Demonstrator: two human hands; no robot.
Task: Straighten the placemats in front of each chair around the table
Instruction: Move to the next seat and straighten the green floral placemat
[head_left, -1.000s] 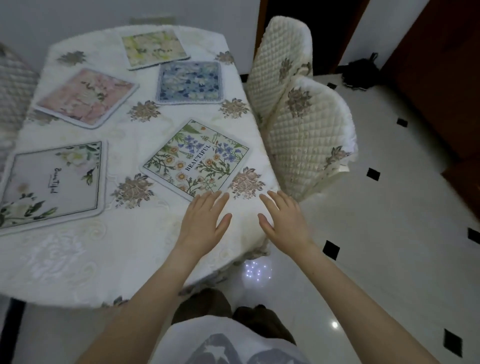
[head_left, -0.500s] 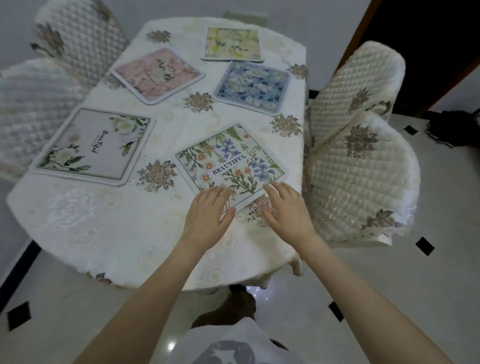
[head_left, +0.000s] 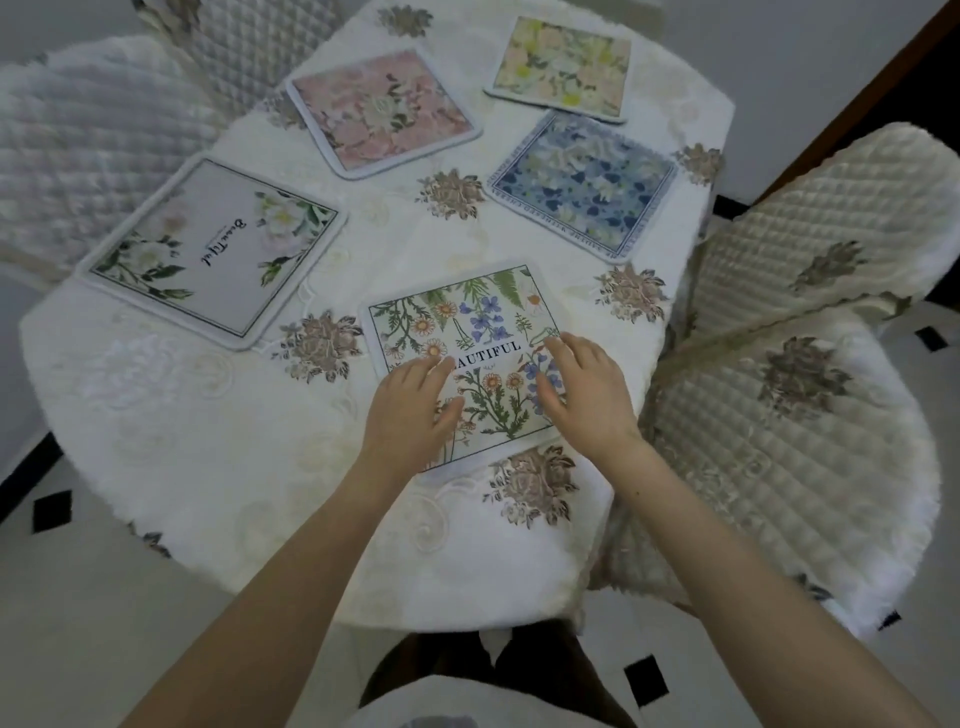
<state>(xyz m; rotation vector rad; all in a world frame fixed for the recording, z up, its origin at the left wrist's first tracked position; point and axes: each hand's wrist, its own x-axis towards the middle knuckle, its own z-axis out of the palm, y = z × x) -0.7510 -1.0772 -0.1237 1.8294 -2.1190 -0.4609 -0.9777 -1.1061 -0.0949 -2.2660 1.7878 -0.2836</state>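
Observation:
A wildflower placemat (head_left: 470, 322) printed "BEAUTIFUL" lies nearest me on the white-clothed table (head_left: 208, 441), slightly askew. My left hand (head_left: 413, 410) rests flat on its lower left part with fingers straight. My right hand (head_left: 582, 395) presses on its right side, fingers spread. Further back lie a white-flower placemat (head_left: 213, 249) at the left, a pink one (head_left: 382, 111), a blue one (head_left: 584, 184) and a yellow one (head_left: 563, 67), all at skewed angles.
Quilted cream chairs stand close to the table: two at the right (head_left: 789, 426) and two at the left (head_left: 88, 140). The floor (head_left: 67, 623) is pale tile with small black diamonds. My legs show under the table's near edge.
Both hands have moved forward from the tablecloth's edge onto the wildflower placemat. The placemat has turned to sit squarer to me, and my view has shifted right around the table.

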